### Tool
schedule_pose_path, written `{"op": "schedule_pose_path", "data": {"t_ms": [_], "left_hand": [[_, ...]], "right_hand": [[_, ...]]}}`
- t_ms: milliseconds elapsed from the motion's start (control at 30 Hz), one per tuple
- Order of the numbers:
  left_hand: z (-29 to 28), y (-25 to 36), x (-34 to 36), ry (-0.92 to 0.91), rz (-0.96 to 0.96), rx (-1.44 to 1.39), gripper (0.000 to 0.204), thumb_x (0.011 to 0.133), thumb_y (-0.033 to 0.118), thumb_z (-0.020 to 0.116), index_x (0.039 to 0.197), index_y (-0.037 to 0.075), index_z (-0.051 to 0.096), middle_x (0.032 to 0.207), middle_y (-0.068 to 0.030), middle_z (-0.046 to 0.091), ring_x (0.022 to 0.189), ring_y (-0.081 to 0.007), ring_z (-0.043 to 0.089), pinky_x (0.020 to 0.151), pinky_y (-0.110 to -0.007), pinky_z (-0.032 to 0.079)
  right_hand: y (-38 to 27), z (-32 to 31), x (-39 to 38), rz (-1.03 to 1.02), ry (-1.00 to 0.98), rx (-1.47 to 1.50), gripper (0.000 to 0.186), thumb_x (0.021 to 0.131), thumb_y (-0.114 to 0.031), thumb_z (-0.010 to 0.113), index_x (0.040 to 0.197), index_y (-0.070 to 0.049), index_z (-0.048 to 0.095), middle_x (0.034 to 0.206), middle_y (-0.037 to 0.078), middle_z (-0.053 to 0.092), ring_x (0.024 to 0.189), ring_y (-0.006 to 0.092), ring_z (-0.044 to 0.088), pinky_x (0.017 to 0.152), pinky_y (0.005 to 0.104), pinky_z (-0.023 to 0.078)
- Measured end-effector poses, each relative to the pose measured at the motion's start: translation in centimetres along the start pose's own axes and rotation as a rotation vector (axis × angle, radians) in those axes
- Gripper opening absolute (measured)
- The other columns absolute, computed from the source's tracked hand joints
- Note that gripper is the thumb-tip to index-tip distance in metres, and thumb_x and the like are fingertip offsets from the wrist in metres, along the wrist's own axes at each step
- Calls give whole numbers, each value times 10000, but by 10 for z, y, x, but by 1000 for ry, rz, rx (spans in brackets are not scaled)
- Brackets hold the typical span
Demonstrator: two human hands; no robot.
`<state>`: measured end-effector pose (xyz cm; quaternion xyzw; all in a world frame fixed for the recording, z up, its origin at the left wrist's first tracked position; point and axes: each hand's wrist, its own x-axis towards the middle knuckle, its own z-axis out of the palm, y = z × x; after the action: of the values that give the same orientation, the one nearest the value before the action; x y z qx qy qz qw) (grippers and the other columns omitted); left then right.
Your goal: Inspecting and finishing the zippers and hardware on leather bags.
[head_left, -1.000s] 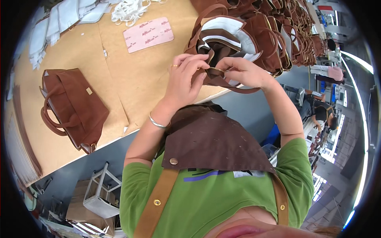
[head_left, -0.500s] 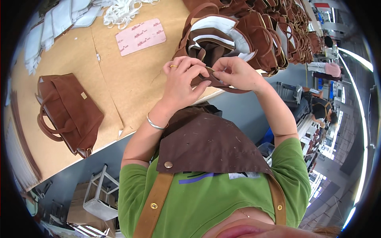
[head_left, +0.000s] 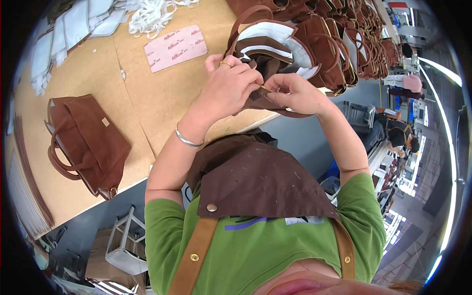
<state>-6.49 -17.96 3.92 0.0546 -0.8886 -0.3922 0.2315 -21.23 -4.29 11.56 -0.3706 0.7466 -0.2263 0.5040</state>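
An open brown handbag (head_left: 231, 45) lies at the table's near edge, its white inner panels (head_left: 265, 30) and dark lining (head_left: 268, 61) showing. A short stretch of brass-toothed zipper (head_left: 265, 88) runs between my hands at the bag's near side. My left hand (head_left: 230, 84), with a ring on one finger, is closed on the zipper's left part; its fingertips are partly hidden. On the other side, my right hand (head_left: 295, 93) pinches the zipper between thumb and forefinger.
A finished-looking brown handbag (head_left: 91, 142) lies on its side at left. Behind are a pink printed card (head_left: 176, 48), white straps (head_left: 152, 17) and pale panels (head_left: 76, 22). Many brown bags (head_left: 327, 54) crowd the right. A white stool (head_left: 129, 258) stands below the table.
My left hand has shifted slightly, its raised fingers folding down and closing on the zipper. The right hand stays pinched nearly in place. The view has moved a little.
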Motion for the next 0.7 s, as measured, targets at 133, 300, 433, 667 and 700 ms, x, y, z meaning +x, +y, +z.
{"op": "schedule_pose_path", "data": {"t_ms": [133, 300, 433, 667, 700], "left_hand": [[-3, -3, 1, -75, -16, 0, 102, 823, 92, 630, 887, 158, 675, 904, 28, 651, 995, -178, 530, 992, -447, 221], [-6, -21, 17, -24, 129, 146, 234, 765, 9, 574, 891, 170, 687, 1050, 15, 636, 1093, -186, 509, 1007, -476, 214], [-25, -32, 26, -63, 206, 488, 203, 762, 30, 571, 860, 171, 680, 973, 8, 617, 1028, -175, 565, 1040, -512, 235], [-76, 39, 13, -159, 318, 632, 179, 790, 94, 570, 946, 148, 638, 700, -3, 563, 747, -168, 606, 927, -428, 359], [-74, 58, 9, -139, 345, 610, 199, 780, 96, 570, 960, 128, 649, 671, -10, 566, 714, -166, 606, 884, -409, 383]], "right_hand": [[-3, 0, -1, -3, -7, 5, 239, 812, -133, 684, 985, 13, 606, 762, 24, 600, 699, 100, 545, 625, 283, 455], [3, 14, -4, -132, 126, -349, 310, 732, -105, 718, 1006, -34, 591, 828, 74, 609, 734, 240, 595, 668, 357, 478], [-2, 12, -7, -195, 135, -552, 318, 697, -63, 703, 997, -85, 598, 894, 74, 601, 860, 294, 594, 794, 384, 462], [-4, -41, -26, -609, 527, -872, 244, 651, 45, 639, 819, -132, 619, 905, -25, 594, 909, 183, 591, 957, 415, 354], [-2, -48, -22, -646, 576, -869, 227, 640, 78, 623, 746, -121, 601, 915, -19, 614, 889, 196, 597, 935, 401, 375]]}}
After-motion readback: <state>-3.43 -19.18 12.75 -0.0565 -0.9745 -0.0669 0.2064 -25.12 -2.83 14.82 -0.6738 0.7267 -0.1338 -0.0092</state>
